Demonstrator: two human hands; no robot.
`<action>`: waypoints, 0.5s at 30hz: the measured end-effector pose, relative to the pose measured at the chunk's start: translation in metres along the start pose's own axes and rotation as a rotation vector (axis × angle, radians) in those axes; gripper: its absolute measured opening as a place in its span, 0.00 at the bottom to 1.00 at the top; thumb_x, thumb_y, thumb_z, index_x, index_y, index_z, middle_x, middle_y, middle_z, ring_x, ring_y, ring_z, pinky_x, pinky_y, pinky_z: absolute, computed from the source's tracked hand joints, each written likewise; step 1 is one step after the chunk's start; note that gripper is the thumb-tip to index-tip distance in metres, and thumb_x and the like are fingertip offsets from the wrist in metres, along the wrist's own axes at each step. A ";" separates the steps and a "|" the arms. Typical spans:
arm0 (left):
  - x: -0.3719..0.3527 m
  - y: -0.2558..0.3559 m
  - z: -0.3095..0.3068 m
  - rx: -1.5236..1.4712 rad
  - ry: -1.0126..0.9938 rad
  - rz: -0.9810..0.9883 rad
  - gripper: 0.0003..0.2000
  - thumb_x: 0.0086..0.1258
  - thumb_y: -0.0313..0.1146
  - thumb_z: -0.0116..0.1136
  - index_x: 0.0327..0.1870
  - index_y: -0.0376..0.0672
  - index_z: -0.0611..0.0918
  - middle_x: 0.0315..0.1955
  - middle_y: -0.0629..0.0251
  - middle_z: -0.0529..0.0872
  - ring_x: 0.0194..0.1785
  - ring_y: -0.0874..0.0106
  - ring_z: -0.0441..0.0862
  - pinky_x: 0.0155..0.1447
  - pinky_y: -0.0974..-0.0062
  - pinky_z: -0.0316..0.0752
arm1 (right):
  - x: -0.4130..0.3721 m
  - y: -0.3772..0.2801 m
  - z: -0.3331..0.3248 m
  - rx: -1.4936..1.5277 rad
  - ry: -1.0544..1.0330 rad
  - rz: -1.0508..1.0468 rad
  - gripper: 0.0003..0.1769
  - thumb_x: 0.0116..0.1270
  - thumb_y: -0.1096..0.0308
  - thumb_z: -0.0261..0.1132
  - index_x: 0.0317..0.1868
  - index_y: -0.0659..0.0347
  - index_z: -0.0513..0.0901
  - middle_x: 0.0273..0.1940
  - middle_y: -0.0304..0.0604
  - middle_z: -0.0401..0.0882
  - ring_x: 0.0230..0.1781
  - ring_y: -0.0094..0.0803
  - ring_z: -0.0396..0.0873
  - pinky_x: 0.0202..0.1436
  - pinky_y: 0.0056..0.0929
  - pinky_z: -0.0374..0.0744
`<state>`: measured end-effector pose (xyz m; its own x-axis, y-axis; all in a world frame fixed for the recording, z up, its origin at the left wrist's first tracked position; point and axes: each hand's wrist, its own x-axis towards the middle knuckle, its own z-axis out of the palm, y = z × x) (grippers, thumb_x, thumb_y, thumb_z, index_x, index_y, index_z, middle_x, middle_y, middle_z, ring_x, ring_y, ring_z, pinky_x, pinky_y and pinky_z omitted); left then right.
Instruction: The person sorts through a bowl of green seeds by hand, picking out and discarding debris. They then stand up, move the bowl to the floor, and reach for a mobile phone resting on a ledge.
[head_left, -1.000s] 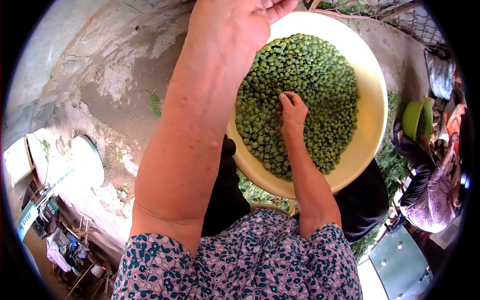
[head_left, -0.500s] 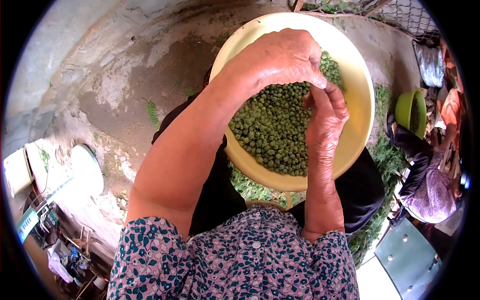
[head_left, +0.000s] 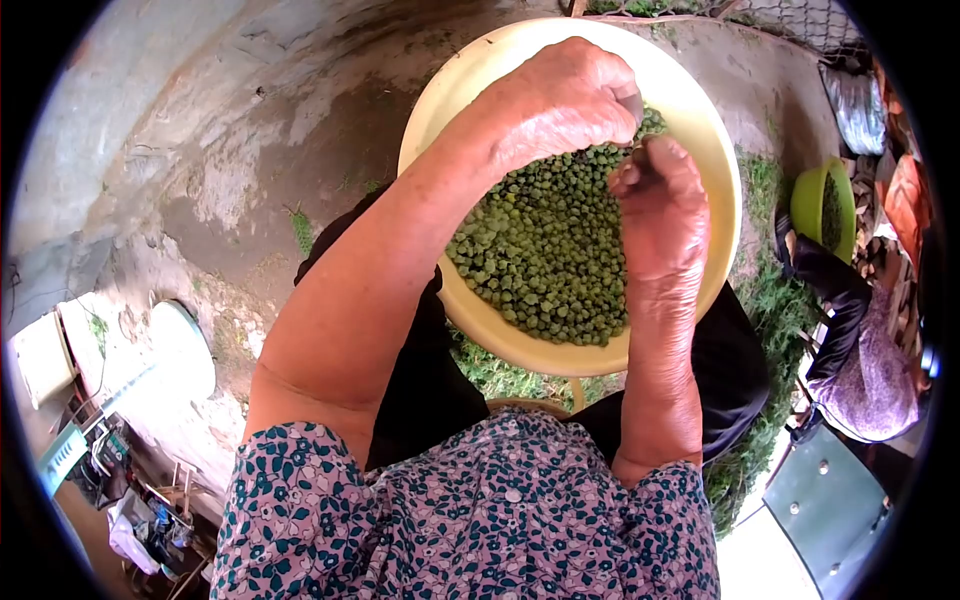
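Note:
A wide pale-yellow basin (head_left: 470, 335) rests between my knees, partly filled with small round green pods or berries (head_left: 545, 260) whose exact kind I cannot make out. Above its far side, my left hand (head_left: 580, 100) is closed, its fingertips curled down and mostly hidden. My right hand (head_left: 665, 205) hangs over the right part of the basin, fingers bent in toward the thumb. A small gap separates the two hands. Whatever either hand holds, if anything, is hidden or too small to name.
To the right sits another person in a purple patterned top (head_left: 868, 370), near a green basin (head_left: 838, 215). Cut greenery (head_left: 765, 320) lies on the ground beside my right leg. A green panel (head_left: 825, 505) is at lower right; assorted clutter (head_left: 135, 510) lies at lower left.
My hands, whose fingertips met before, are now apart. The left has shifted slightly up and left, the right slightly to the right. The basin appears a little further left in view.

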<state>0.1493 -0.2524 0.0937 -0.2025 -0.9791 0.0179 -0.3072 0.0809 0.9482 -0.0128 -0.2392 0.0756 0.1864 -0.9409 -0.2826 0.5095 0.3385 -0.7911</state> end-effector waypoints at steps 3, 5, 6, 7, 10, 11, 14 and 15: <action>0.002 -0.001 -0.004 -0.063 0.006 -0.042 0.05 0.54 0.24 0.58 0.32 0.34 0.80 0.23 0.69 0.81 0.29 0.81 0.75 0.35 0.80 0.70 | 0.011 -0.015 -0.024 0.120 0.055 0.088 0.05 0.62 0.70 0.62 0.34 0.61 0.76 0.27 0.39 0.72 0.26 0.28 0.70 0.33 0.27 0.73; 0.003 -0.005 -0.011 0.300 0.023 -0.061 0.05 0.54 0.24 0.57 0.31 0.36 0.80 0.22 0.67 0.81 0.27 0.79 0.76 0.33 0.78 0.71 | 0.023 -0.028 -0.066 0.205 0.050 0.133 0.05 0.64 0.70 0.60 0.38 0.62 0.76 0.30 0.39 0.74 0.29 0.28 0.66 0.36 0.28 0.68; 0.001 -0.011 -0.010 0.411 0.099 -0.052 0.05 0.53 0.24 0.58 0.32 0.37 0.80 0.21 0.63 0.81 0.26 0.75 0.76 0.32 0.75 0.71 | 0.030 -0.039 -0.090 0.170 0.067 0.107 0.05 0.64 0.69 0.60 0.38 0.61 0.76 0.30 0.39 0.74 0.30 0.28 0.68 0.36 0.28 0.68; 0.001 -0.013 -0.012 0.409 0.099 -0.050 0.05 0.53 0.24 0.58 0.32 0.37 0.80 0.21 0.63 0.81 0.26 0.75 0.76 0.32 0.75 0.71 | 0.040 -0.053 -0.118 0.129 0.118 0.095 0.06 0.64 0.67 0.61 0.36 0.61 0.77 0.29 0.39 0.74 0.29 0.29 0.69 0.36 0.28 0.69; 0.003 -0.011 -0.016 0.437 0.122 -0.090 0.06 0.55 0.25 0.58 0.34 0.37 0.81 0.23 0.60 0.81 0.27 0.72 0.77 0.34 0.73 0.72 | 0.055 -0.105 -0.191 0.258 0.318 -0.091 0.13 0.68 0.62 0.56 0.29 0.61 0.72 0.24 0.43 0.73 0.26 0.34 0.71 0.34 0.33 0.72; 0.004 -0.013 -0.015 0.436 0.121 -0.088 0.06 0.55 0.25 0.58 0.34 0.37 0.81 0.23 0.60 0.81 0.27 0.72 0.77 0.34 0.73 0.72 | 0.069 -0.117 -0.227 0.391 0.440 -0.173 0.12 0.69 0.65 0.54 0.29 0.62 0.72 0.24 0.45 0.72 0.28 0.36 0.72 0.36 0.35 0.74; 0.007 -0.019 -0.017 0.414 0.216 -0.005 0.07 0.57 0.26 0.58 0.36 0.38 0.82 0.23 0.61 0.81 0.28 0.74 0.77 0.35 0.75 0.72 | 0.081 -0.118 -0.257 0.444 0.562 -0.165 0.09 0.69 0.70 0.51 0.34 0.66 0.73 0.29 0.47 0.74 0.32 0.39 0.75 0.39 0.37 0.77; 0.007 -0.018 -0.018 0.406 0.232 -0.011 0.07 0.58 0.26 0.58 0.36 0.37 0.82 0.24 0.63 0.81 0.28 0.75 0.77 0.35 0.75 0.72 | 0.072 -0.104 -0.242 0.261 0.446 -0.117 0.07 0.68 0.73 0.50 0.39 0.70 0.72 0.32 0.49 0.75 0.34 0.40 0.76 0.41 0.37 0.78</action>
<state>0.1704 -0.2645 0.0830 0.0018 -0.9924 0.1230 -0.6564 0.0916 0.7488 -0.2556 -0.3427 0.0060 -0.2309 -0.8633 -0.4489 0.7080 0.1674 -0.6861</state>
